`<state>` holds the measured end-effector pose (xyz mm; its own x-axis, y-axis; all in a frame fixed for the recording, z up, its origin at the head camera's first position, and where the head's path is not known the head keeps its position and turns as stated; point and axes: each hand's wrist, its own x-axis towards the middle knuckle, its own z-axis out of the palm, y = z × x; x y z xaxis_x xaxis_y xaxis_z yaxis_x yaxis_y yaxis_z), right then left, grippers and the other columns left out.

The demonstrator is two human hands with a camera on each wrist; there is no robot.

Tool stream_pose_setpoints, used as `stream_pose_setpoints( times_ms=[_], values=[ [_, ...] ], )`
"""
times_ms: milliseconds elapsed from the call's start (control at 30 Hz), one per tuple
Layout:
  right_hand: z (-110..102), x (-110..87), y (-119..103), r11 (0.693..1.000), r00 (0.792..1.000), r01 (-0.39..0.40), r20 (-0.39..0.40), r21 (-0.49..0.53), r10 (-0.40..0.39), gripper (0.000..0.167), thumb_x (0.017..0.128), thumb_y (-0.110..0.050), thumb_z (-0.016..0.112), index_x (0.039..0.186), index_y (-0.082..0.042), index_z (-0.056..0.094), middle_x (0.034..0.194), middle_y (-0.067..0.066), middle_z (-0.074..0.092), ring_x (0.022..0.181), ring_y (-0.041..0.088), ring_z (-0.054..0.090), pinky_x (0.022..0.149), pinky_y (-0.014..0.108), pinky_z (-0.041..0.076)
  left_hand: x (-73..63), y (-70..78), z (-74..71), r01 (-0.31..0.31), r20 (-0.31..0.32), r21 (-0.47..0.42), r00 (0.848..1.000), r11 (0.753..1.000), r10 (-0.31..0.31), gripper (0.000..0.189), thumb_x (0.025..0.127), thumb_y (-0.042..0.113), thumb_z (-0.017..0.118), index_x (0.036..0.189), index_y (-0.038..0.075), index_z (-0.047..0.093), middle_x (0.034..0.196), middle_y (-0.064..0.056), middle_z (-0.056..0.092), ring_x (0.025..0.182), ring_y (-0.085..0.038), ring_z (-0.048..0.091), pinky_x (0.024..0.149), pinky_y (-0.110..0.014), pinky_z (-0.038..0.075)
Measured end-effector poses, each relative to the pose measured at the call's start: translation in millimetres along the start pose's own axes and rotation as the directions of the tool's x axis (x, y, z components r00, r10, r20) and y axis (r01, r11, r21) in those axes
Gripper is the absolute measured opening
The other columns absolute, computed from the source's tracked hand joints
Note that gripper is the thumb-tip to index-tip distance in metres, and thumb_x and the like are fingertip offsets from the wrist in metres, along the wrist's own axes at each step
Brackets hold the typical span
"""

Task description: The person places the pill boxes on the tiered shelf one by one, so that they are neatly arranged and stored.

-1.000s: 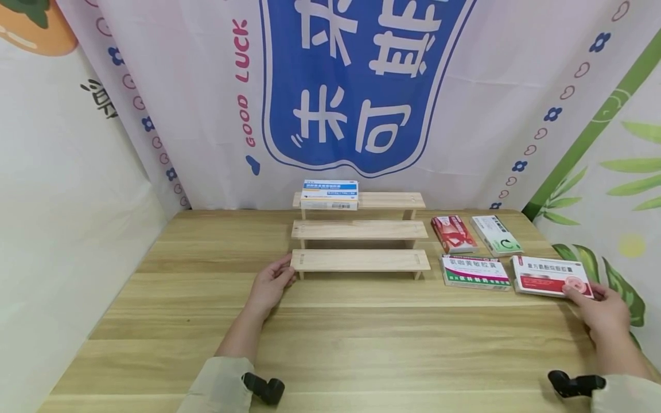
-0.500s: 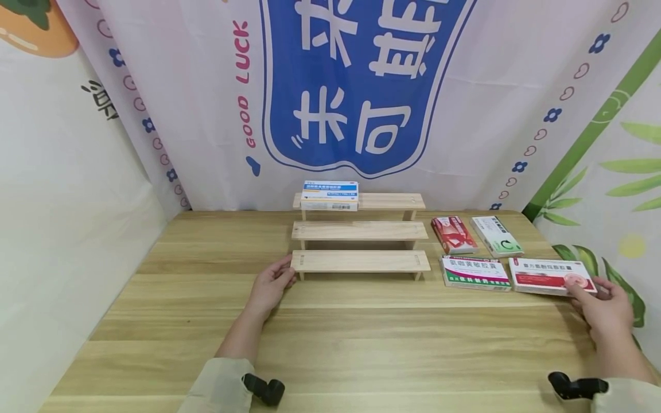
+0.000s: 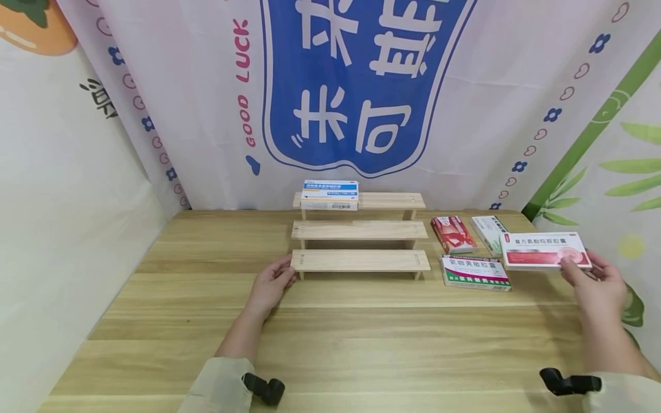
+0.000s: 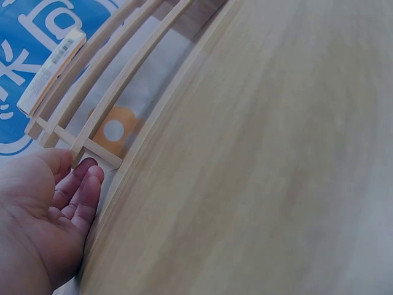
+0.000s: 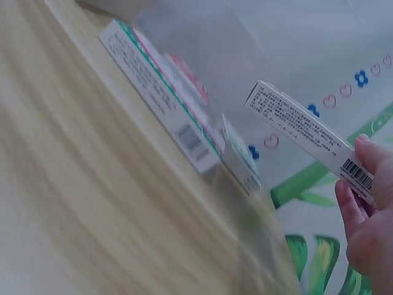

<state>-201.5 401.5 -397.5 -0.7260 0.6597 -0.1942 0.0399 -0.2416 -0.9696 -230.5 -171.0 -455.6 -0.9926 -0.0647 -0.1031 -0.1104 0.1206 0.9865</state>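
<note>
My right hand (image 3: 599,287) pinches the right end of a white and red medicine box (image 3: 546,251), thumb on top. In the right wrist view this box (image 5: 307,132) is up off the table, its printed long side showing. At the left end of the wooden three-step display rack (image 3: 361,261), my left hand (image 3: 271,287) grips the lowest step. The left wrist view shows thumb and fingers of this hand (image 4: 55,209) at the rack's corner (image 4: 83,144). A blue and white medicine box (image 3: 329,195) lies on the top step, towards its left end.
Right of the rack, on the wooden table (image 3: 361,344), lie a red box (image 3: 454,234), a white and green box (image 3: 488,232) partly covered by the held box, and a white, green and purple box (image 3: 475,272). A printed cloth (image 3: 206,115) hangs behind.
My right hand has lifted the white and red medicine box off the table and carried it up and slightly left. The left hand and the rack have stayed put.
</note>
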Motion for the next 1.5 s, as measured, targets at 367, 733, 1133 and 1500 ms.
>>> stream_pose_setpoints(
  times_ms=[367,733,1133,1500],
  values=[
    [67.0,-25.7,-4.6,0.963,0.987,0.047,0.138,0.266,-0.087,0.043,0.074,0.010,0.078,0.106,-0.015,0.062,0.099,-0.001,0.055,0.068,0.008,0.065,0.061,0.017,0.059,0.7,-0.3,-0.2,0.010,-0.007,0.006,1.000,1.000,-0.010,0.041,0.100,0.007,0.054,0.141,0.005,0.050,0.122,-0.018,0.062,0.096,-0.012,0.063,0.082,-0.013,0.055],
    [127.0,-49.6,-6.2,0.983,0.960,0.030,0.270,0.181,-0.079,0.063,0.082,-0.003,0.076,0.140,-0.013,0.053,0.104,-0.001,0.050,0.080,0.005,0.062,0.071,0.014,0.058,1.2,1.2,-0.6,0.003,-0.002,0.002,1.000,1.000,-0.003,0.041,0.100,0.006,0.053,0.141,0.004,0.050,0.124,-0.021,0.060,0.096,-0.013,0.063,0.084,-0.014,0.055],
    [190.9,-66.6,-8.0,0.999,0.967,0.001,0.253,-0.042,0.010,0.064,0.088,-0.027,0.072,0.146,-0.024,0.045,0.133,-0.001,0.052,0.109,0.010,0.059,0.085,0.015,0.056,2.0,1.0,-1.1,-0.003,-0.008,0.019,1.000,1.000,0.003,0.041,0.100,0.007,0.053,0.141,0.004,0.050,0.124,-0.021,0.061,0.096,-0.013,0.063,0.082,-0.013,0.054],
    [238.0,-76.0,3.5,0.999,0.964,0.000,0.265,0.042,-0.011,0.057,0.089,-0.010,0.070,0.142,-0.011,0.048,0.099,-0.003,0.052,0.076,0.004,0.061,0.070,0.012,0.057,0.7,-1.3,-0.6,0.007,-0.012,0.019,1.000,1.000,-0.007,0.042,0.099,0.007,0.054,0.141,0.004,0.050,0.123,-0.022,0.062,0.093,-0.012,0.064,0.080,-0.013,0.054]
  ],
)
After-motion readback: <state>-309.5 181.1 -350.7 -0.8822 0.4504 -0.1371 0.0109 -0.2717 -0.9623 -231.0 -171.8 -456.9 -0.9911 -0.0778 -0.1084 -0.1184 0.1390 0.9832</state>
